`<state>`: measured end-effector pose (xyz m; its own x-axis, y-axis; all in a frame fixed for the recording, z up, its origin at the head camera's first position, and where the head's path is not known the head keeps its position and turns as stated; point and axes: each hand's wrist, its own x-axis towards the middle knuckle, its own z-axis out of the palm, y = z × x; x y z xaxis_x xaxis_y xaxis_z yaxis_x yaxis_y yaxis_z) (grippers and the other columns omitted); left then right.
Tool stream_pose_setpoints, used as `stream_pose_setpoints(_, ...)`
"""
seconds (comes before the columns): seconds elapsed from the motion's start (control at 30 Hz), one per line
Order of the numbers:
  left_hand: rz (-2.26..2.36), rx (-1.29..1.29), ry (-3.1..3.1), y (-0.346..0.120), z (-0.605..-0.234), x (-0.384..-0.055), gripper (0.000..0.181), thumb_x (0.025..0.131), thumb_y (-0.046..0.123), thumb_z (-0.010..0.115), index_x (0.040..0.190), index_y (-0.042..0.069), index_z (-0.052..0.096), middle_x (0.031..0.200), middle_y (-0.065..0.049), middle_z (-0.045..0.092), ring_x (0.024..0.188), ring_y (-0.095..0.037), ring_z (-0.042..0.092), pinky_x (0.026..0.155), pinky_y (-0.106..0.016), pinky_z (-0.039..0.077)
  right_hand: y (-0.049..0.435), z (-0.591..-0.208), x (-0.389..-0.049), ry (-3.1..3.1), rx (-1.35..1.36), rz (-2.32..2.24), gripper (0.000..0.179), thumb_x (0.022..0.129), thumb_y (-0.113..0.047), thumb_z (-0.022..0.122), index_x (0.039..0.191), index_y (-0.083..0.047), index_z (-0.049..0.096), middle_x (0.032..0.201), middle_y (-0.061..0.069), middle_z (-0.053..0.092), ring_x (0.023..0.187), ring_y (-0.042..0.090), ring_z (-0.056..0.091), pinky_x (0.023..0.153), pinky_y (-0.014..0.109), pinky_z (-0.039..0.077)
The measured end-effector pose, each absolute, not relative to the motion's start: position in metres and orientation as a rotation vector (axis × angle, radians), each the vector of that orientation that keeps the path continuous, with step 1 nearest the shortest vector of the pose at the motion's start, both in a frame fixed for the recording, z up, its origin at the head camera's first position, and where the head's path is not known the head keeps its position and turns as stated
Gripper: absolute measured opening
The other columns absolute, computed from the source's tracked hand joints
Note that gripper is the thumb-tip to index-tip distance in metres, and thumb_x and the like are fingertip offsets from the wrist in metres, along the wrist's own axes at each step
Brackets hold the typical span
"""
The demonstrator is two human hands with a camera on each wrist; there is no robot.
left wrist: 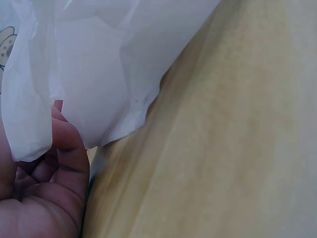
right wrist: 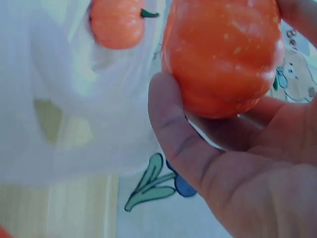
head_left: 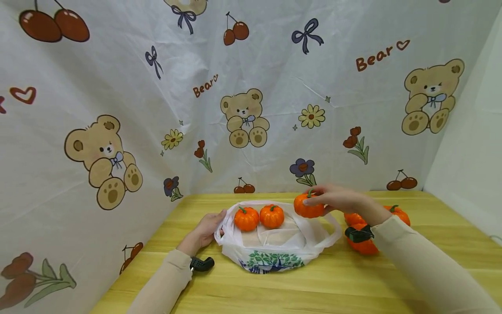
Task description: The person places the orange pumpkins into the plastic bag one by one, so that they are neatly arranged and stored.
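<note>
A white plastic bag (head_left: pixel 235 253) with a green and blue tree print lies on the table, its mouth spread wide. Two small orange pumpkins, a left one (head_left: pixel 246 219) and a right one (head_left: pixel 272 216), sit side by side inside it. My left hand (head_left: pixel 207 229) grips the bag's left edge, the plastic (left wrist: pixel 29 99) pinched between curled fingers in the left wrist view. Over the bag's right side, my right hand (head_left: pixel 333 198) holds another orange pumpkin (head_left: pixel 307 206) with a green stem, thumb and fingers around its sides.
Several more orange pumpkins (head_left: pixel 364 247) lie on the wooden table (head_left: pixel 243 292) to the right, partly behind my right forearm. A white cloth backdrop (head_left: pixel 274 65) printed with bears and flowers rises behind the table and along its left side.
</note>
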<state>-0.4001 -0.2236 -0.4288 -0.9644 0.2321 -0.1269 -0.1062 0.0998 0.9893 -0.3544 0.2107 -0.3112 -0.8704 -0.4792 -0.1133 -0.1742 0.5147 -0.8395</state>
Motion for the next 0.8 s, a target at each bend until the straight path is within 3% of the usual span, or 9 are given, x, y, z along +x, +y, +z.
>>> stream_pose_setpoints(0.27, 1.963, 0.127, 2.133, -0.224, -0.431, -0.399, 0.047, 0.109, 0.046, 0.049, 0.102, 0.003, 0.065, 0.072, 0.001, 0.062, 0.055, -0.007, 0.056, 0.053, -0.022, 0.052, 0.185, -0.317, -0.361, 2.453, -0.508, -1.267, 0.069, 0.095, -0.040, 0.073, 0.146, -0.001, 0.048, 0.134, 0.019, 0.060, 0.102, 0.024, 0.066, 0.090, 0.043, 0.061)
stream_pose_setpoints(0.47, 1.961, 0.122, 2.128, -0.224, -0.429, -0.398, 0.046, 0.108, 0.047, 0.049, 0.100, 0.004, 0.066, 0.070, 0.002, 0.062, 0.055, -0.007, 0.056, 0.054, -0.022, 0.052, 0.172, -0.324, -0.363, 2.430, -0.510, -1.281, 0.061, 0.095, -0.037, 0.074, 0.139, -0.001, 0.051, 0.131, 0.019, 0.058, 0.104, 0.026, 0.066, 0.092, 0.049, 0.060)
stream_pose_setpoints(0.6, 1.959, 0.119, 2.129, -0.224, -0.430, -0.398, 0.046, 0.108, 0.047, 0.050, 0.097, 0.005, 0.066, 0.070, 0.002, 0.062, 0.054, -0.007, 0.056, 0.053, -0.022, 0.052, 0.168, -0.333, -0.364, 2.431, -0.527, -1.274, 0.057, 0.095, -0.035, 0.074, 0.135, 0.000, 0.053, 0.125, 0.017, 0.062, 0.101, 0.024, 0.067, 0.090, 0.049, 0.061)
stream_pose_setpoints(0.8, 1.955, 0.101, 2.140, -0.224, -0.428, -0.400, 0.045, 0.111, 0.042, 0.046, 0.097, 0.004, 0.066, 0.070, 0.001, 0.062, 0.054, -0.008, 0.056, 0.053, -0.023, 0.052, 0.167, -0.338, -0.364, 2.479, -0.477, -1.245, 0.064, 0.094, -0.037, 0.075, 0.141, -0.001, 0.050, 0.133, 0.019, 0.058, 0.105, 0.024, 0.065, 0.091, 0.046, 0.061)
